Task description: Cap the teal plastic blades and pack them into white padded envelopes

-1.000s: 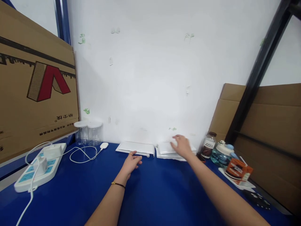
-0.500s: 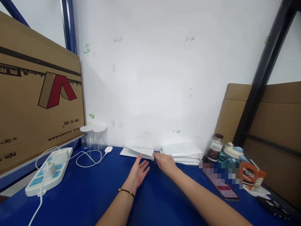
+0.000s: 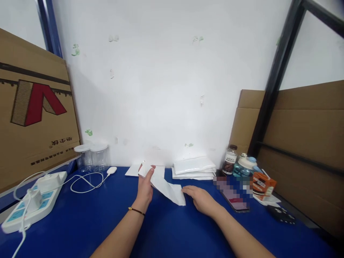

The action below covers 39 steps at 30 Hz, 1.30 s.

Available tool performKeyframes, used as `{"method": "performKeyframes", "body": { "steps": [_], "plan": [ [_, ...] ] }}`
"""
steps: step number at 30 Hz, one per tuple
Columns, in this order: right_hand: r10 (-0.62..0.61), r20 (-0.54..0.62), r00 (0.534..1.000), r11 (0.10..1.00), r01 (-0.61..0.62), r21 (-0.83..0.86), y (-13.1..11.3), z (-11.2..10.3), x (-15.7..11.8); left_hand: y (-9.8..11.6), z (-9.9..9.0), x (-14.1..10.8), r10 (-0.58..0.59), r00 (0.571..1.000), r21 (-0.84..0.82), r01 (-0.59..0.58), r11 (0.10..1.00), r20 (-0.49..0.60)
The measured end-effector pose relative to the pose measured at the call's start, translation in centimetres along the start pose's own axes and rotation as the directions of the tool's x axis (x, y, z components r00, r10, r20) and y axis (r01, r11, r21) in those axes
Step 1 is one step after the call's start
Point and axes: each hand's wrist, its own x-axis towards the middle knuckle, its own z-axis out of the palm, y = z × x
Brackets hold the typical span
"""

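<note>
My left hand (image 3: 145, 188) is closed around one end of a white paper sheet (image 3: 168, 190), thumb on top. The sheet slopes down to the right above the blue table (image 3: 161, 229), its lower corner bent. At its right edge my right hand (image 3: 201, 199) has its fingertips together on the paper; the thumb is mostly hidden. Behind the left hand, more flat white paper (image 3: 132, 170) lies against the wall. A stack of white folded packets (image 3: 193, 168) sits to the right of it.
On the left are a power strip (image 3: 51, 200) with a white cable, two clear lidded jars (image 3: 99, 157) and a large carton (image 3: 40, 118). At right stand a brown-capped bottle (image 3: 230, 159), a teal bottle (image 3: 243, 166), an orange box (image 3: 262, 185), a phone (image 3: 238, 202) and a black object (image 3: 281, 214).
My left hand has gone from open with spread fingers to gripping the sheet. The sheet has come off the paper by the wall, toward me. The view has shifted right.
</note>
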Motion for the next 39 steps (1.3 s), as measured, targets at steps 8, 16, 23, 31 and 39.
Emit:
{"method": "performKeyframes", "body": {
  "steps": [8, 16, 23, 31, 39],
  "plan": [
    [0.234, -0.134, 0.963, 0.957, -0.204, 0.208, 4.1, -0.1, -0.7, 0.9, 3.8, 1.6, 0.072, 0.994, 0.113, -0.081, 0.990, 0.086],
    [0.299, -0.165, 0.940, 0.930, -0.247, 0.273, 5.0, 0.1, -0.8, 3.4, 5.6, 2.6, 0.129, 0.983, 0.159, -0.148, 0.976, 0.129],
    [0.308, -0.142, 0.941, 0.922, -0.258, 0.290, 5.2, 0.1, -0.8, 5.0, 6.5, 2.8, 0.171, 0.975, 0.203, -0.199, 0.959, 0.145],
    [0.296, -0.134, 0.946, 0.904, -0.233, 0.358, 4.3, 0.0, -0.9, 8.0, 5.9, 3.5, 0.207, 0.970, 0.186, -0.228, 0.956, 0.128],
    [0.294, -0.083, 0.952, 0.896, -0.244, 0.372, 4.1, -0.1, -1.1, 11.6, 2.9, 4.6, 0.249, 0.967, 0.214, -0.253, 0.943, 0.048]
  ]
}}
